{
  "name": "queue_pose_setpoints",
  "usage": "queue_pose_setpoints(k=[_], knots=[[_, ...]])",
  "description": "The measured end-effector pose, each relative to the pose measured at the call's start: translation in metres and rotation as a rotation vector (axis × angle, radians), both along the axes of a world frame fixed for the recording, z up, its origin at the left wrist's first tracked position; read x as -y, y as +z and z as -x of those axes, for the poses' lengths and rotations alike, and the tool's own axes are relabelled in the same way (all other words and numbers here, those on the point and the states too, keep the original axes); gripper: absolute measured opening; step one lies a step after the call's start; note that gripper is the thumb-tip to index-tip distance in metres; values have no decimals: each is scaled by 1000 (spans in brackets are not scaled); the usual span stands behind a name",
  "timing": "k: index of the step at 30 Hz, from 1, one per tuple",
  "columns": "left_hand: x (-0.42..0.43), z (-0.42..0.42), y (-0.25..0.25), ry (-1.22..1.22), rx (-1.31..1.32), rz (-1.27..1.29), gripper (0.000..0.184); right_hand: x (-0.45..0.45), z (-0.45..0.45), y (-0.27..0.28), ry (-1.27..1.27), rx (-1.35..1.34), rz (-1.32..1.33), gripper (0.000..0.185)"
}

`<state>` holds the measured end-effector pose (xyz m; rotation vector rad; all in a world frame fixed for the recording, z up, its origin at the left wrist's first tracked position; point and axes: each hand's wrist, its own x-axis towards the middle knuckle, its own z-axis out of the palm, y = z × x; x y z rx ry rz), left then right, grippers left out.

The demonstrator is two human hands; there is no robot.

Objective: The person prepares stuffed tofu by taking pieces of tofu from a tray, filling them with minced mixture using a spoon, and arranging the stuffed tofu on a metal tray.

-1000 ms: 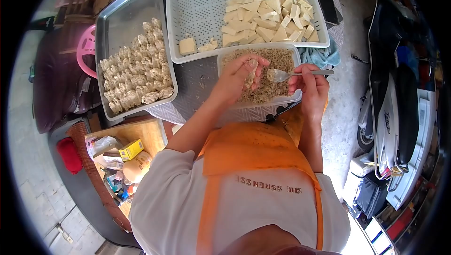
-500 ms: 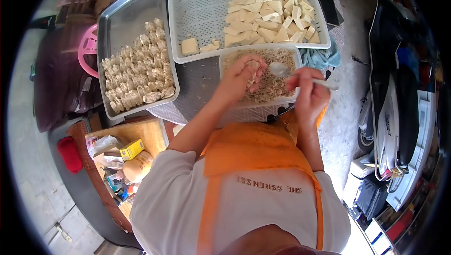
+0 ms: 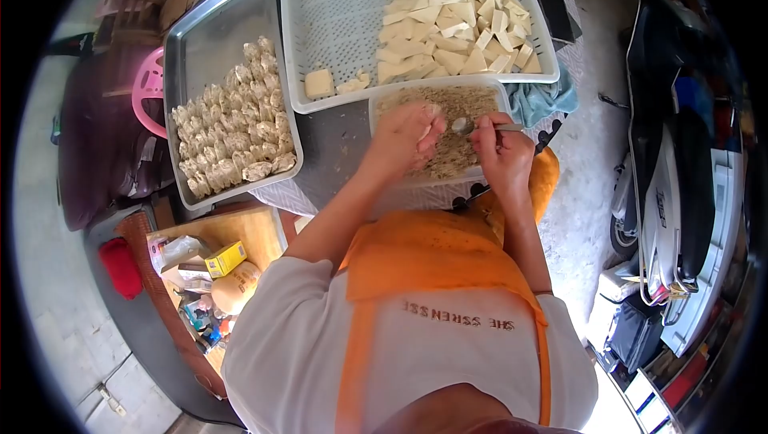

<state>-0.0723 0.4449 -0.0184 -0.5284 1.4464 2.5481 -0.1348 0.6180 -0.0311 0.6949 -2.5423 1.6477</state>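
Note:
My left hand (image 3: 406,138) is curled over the near left part of a white plastic tub (image 3: 502,95). Its fingers are closed round a pale, crumb-covered lump, mostly hidden by them. My right hand (image 3: 506,154) grips a metal spoon (image 3: 461,124) by its handle, the bowl over the brown, crumbly filling (image 3: 456,158) in the tub. Behind the tub, a white perforated tray (image 3: 336,42) bears a heap of cut tofu pieces (image 3: 460,26), with one tofu block (image 3: 319,83) and crumbs at its near left corner.
At the left, a metal tray (image 3: 216,26) carries rows of lumpy, crumb-coated pieces (image 3: 232,130). A blue cloth (image 3: 552,98) and a dark phone-like slab (image 3: 554,10) lie at the right. Below left stands a wooden surface (image 3: 260,230) with a yellow box (image 3: 226,259). A scooter (image 3: 668,178) is parked at the right.
My right hand has moved left and a little down, bringing the spoon closer to my left hand. My left hand has turned and closed further over the lump, which showed more before.

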Motion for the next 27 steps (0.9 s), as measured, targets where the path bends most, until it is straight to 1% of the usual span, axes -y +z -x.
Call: queue_pose_setpoints(k=[3, 6, 9, 12, 15, 20, 21, 24, 27], knots=[[1, 0, 16, 20, 15, 0, 32, 4, -1, 6, -13, -75, -8, 21], [0, -3, 3, 79, 59, -8, 35, 6, -2, 6, -24, -115, -16, 20], [5, -1, -8, 42, -103, -96, 39, 3, -1, 4, -4, -125, -6, 20], [2, -2, -4, 37, -78, -16, 42, 5, -2, 4, -19, -120, -15, 18], [0, -3, 10, 50, 27, 86, 43, 5, -2, 5, -17, -109, -25, 16], [6, -4, -10, 2, -96, -34, 39, 5, -1, 4, -1, -141, -55, 14], [7, -3, -5, -16, -115, -66, 38, 4, -1, 4, 0, -151, -63, 14], [-1, 4, 13, 133, -118, -222, 35, 4, -1, 0, -10, -126, -76, 15], [1, 7, 2, 87, -146, -222, 39, 4, 0, -1, -3, -156, -50, 13]])
